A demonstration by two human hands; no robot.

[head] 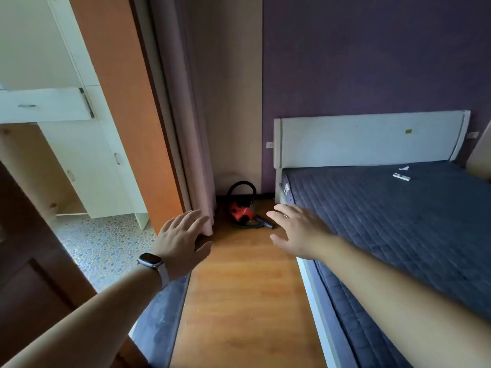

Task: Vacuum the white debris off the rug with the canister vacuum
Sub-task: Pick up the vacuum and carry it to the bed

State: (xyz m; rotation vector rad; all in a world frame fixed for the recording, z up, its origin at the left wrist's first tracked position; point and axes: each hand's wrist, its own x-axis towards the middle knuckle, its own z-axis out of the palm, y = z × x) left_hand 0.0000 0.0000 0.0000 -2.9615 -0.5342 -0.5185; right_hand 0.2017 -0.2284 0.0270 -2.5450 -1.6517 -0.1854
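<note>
A red canister vacuum (241, 211) with a black hose looped above it sits on the wooden floor in the far corner, between the curtain and the bed. A blue-grey rug (162, 312) lies along the floor's left edge, partly hidden under my left forearm; pale specks show on it. My left hand (180, 241), a watch on its wrist, is stretched forward with fingers spread and holds nothing. My right hand (297, 231) reaches forward too, fingers straight and empty. Both hands hover well short of the vacuum.
A bed (398, 221) with a dark blue quilted mattress and white headboard fills the right side; small white items lie on it. A mauve curtain (191, 128) hangs left of the vacuum. An orange door frame (125, 102) opens onto a pebble-tiled room with white cabinets.
</note>
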